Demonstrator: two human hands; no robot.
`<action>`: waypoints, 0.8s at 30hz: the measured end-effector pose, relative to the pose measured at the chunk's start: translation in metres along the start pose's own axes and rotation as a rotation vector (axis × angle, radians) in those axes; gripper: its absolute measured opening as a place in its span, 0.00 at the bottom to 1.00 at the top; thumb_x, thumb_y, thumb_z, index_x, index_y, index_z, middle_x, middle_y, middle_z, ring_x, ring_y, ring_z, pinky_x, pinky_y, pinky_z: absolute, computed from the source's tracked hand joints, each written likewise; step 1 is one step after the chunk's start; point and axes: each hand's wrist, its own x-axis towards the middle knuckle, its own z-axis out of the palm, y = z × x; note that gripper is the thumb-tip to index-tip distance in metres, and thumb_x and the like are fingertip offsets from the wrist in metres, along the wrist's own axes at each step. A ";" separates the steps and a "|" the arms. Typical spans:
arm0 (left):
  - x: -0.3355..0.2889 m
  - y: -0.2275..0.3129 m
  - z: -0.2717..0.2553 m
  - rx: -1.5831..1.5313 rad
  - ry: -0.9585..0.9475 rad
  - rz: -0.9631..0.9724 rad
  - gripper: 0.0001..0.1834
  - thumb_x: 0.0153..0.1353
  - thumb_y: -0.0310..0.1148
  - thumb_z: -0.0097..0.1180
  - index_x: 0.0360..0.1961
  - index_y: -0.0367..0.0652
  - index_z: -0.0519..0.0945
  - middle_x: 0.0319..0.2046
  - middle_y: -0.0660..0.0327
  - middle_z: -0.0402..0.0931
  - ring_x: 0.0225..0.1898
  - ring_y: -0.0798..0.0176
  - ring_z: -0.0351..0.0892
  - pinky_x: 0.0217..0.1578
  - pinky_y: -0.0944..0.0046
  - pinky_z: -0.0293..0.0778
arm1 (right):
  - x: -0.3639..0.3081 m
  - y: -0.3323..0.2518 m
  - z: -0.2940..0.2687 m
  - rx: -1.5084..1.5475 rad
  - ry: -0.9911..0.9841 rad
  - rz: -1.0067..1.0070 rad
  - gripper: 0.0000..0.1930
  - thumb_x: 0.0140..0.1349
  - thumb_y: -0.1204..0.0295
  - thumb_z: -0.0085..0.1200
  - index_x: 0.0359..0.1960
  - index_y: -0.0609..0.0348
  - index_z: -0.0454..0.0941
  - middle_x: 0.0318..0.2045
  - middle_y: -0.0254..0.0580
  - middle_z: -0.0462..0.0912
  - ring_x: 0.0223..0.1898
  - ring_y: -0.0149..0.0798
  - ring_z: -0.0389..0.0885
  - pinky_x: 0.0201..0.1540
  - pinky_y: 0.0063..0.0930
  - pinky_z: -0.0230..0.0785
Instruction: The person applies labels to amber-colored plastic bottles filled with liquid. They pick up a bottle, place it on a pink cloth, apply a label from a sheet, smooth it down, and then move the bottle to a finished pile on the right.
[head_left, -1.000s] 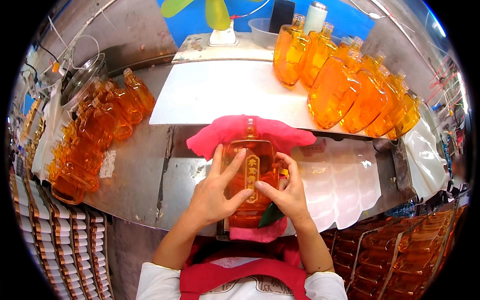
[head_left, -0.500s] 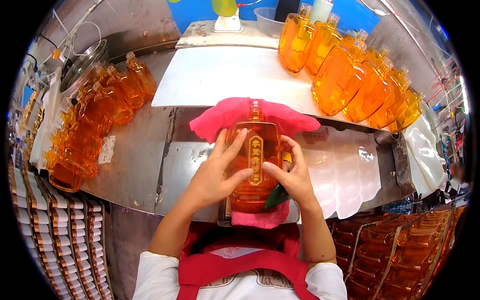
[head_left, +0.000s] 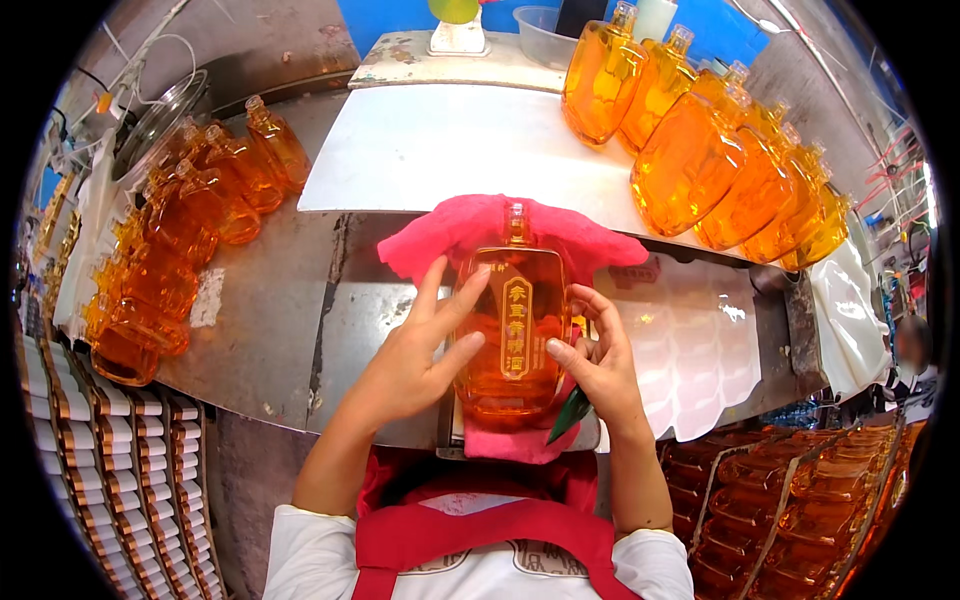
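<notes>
We find the scene bright, with white glare on the translucent plastic sheet (head_left: 690, 350), a sheen across the metal bench (head_left: 265, 320) and crisp detail on the central bottle (head_left: 480, 390), though the fisheye bends edges toward its black rim (things there look softer).

You are in a workshop, set up like a small production line. Your worn metal bench (head_left: 265, 335), scuffed and stained, carries a cluster of amber bottles (head_left: 175, 250) at the left of the frame, and more matching bottles (head_left: 690, 165) stand at upper right. One bottle (head_left: 510, 395) lies before you on a pink cloth (head_left: 440, 235). Divided rows of amber bottles (head_left: 745, 500) fill the lower right, you wear a red apron (head_left: 485, 520), and the grey wall (head_left: 260, 45) at upper left is marked.
</notes>
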 end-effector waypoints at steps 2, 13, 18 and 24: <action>0.000 0.003 0.000 0.049 0.008 0.023 0.33 0.65 0.37 0.54 0.70 0.49 0.61 0.71 0.36 0.42 0.69 0.41 0.55 0.59 0.53 0.66 | 0.000 -0.003 0.002 -0.027 0.016 0.002 0.35 0.54 0.74 0.67 0.63 0.62 0.62 0.51 0.45 0.71 0.19 0.16 0.63 0.22 0.11 0.58; 0.008 0.013 0.014 0.298 0.011 0.044 0.39 0.57 0.45 0.62 0.69 0.57 0.62 0.68 0.26 0.40 0.47 0.31 0.78 0.46 0.53 0.76 | 0.004 -0.005 0.017 -0.171 0.090 -0.051 0.39 0.49 0.72 0.71 0.63 0.62 0.62 0.50 0.42 0.72 0.20 0.15 0.59 0.20 0.10 0.53; 0.009 0.015 0.012 0.311 -0.007 0.010 0.39 0.56 0.45 0.62 0.69 0.58 0.63 0.67 0.26 0.41 0.46 0.31 0.78 0.45 0.53 0.77 | 0.005 -0.008 0.018 -0.132 0.083 -0.013 0.39 0.49 0.73 0.70 0.63 0.61 0.62 0.50 0.41 0.72 0.20 0.15 0.59 0.20 0.10 0.53; 0.011 0.017 0.011 0.299 0.001 0.009 0.39 0.55 0.46 0.63 0.69 0.59 0.64 0.67 0.26 0.41 0.46 0.31 0.78 0.44 0.53 0.77 | 0.007 0.000 0.016 -0.079 0.073 -0.035 0.39 0.50 0.74 0.70 0.63 0.62 0.61 0.50 0.41 0.72 0.20 0.15 0.59 0.19 0.10 0.52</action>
